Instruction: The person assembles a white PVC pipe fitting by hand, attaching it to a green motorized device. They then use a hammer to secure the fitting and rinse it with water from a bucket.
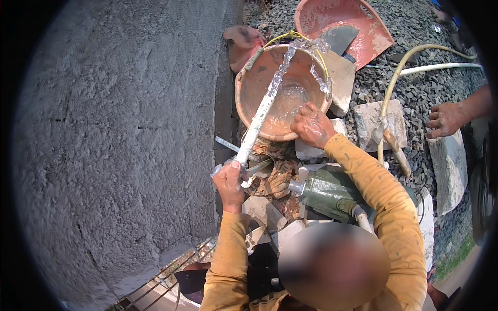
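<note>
My left hand is closed around the lower end of a white pipe. The pipe slants up and away over an orange-brown bucket. Clear water shoots from its far end across the bucket's far rim, and some falls inside. Shallow water lies at the bottom. My right hand grips the bucket's near right rim, fingers curled over the edge. A yellow handle with a grey grip runs along the far side. Close to my right forearm lies a green cylindrical motor or pump.
A rough grey cement wall or slab fills the left. Gravel covers the right, with a red scoop-shaped pan, a yellowish hose and pale stone blocks. Another person's bare hand or foot rests at far right.
</note>
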Tool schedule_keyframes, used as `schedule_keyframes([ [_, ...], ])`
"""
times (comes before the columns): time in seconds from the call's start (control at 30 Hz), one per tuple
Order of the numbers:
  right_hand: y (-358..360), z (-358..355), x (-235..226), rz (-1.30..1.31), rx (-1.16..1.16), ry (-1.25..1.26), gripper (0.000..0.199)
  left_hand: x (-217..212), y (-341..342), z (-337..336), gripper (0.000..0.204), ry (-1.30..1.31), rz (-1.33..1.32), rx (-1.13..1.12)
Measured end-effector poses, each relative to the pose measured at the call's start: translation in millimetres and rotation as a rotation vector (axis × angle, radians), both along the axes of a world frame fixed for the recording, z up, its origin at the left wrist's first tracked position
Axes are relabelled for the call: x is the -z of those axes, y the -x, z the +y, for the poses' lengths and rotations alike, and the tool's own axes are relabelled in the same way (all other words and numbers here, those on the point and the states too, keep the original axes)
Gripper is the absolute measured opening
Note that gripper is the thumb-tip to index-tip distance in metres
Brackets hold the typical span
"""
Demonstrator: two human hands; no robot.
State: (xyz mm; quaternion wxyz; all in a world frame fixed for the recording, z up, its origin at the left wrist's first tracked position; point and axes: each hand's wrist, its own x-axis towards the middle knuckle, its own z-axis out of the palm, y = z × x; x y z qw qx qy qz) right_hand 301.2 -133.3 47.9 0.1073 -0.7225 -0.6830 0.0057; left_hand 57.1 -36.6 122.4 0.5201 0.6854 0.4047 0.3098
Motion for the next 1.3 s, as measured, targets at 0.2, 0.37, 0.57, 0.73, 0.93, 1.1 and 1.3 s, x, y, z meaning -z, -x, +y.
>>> schedule_keyframes([
  [0.2,8,9,1,-0.013,-0.014,0.044,0.010,97,23,-13,0.043,0.002,0.149,0.023],
  [0.37,7,6,4,-0.027,-0.012,-0.045,0.013,11,33,-7,0.043,0.047,-0.001,-0.065],
  [0.57,11,-3,8,-0.025,0.034,0.006,0.013,-138,32,-3,0.043,0.073,-0.386,-0.050],
  [0.73,8,-5,6,-0.061,0.054,0.023,0.012,-48,12,-12,0.043,-0.054,0.030,-0.011],
  [0.93,13,5,8,-0.073,0.038,0.049,0.011,71,15,-10,0.042,0.024,0.142,-0.012],
  [1.1,16,9,3,-0.058,0.019,0.005,0.014,11,28,-5,0.041,0.122,0.066,-0.122],
  [1.3,7,-5,-1,-0.047,0.027,0.031,0.012,-95,16,3,0.040,0.150,-0.168,-0.007],
])
